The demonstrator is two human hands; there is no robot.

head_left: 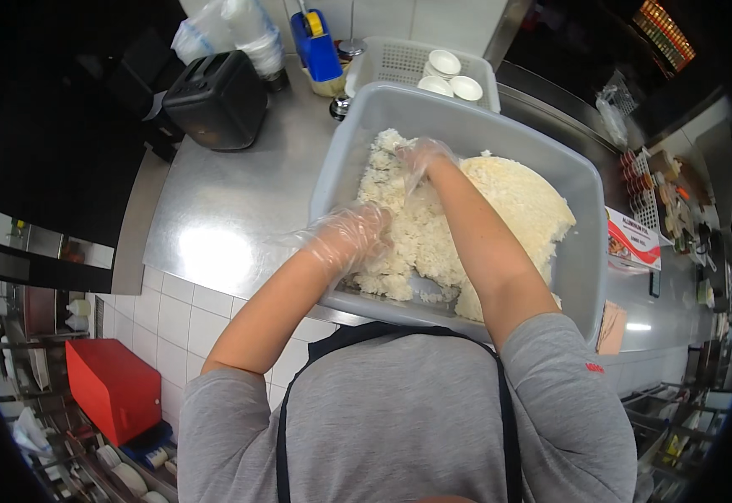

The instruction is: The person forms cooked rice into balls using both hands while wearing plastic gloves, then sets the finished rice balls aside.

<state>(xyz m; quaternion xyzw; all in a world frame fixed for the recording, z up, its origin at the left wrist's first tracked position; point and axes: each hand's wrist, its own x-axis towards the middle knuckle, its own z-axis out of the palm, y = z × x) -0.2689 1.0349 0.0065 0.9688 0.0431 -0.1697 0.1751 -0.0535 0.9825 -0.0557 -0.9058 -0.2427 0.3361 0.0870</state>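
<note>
A large grey plastic tub (583, 264) stands before me with cooked white rice in it. Loose, broken-up rice (404, 242) fills its left part, while a compact slab of rice (510, 182) with a smooth yellowish top lies on the right. My left hand (363, 236), in a clear plastic glove, rests against the loose rice at the tub's left side, fingers somewhat apart. Farther back, my right hand (426, 157), gloved likewise, reaches into the loose rice. Its fingertips are partly hidden by rice and glove, and my right forearm passes over the slab.
Behind the tub, a perforated plastic basket (391, 56) holds small white bowls (444, 63). A black toaster (218, 100) stands left on the steel counter (265, 170), and a blue tape dispenser (319, 47) at the back. An aluminum foil box (631, 239) sits right of the tub.
</note>
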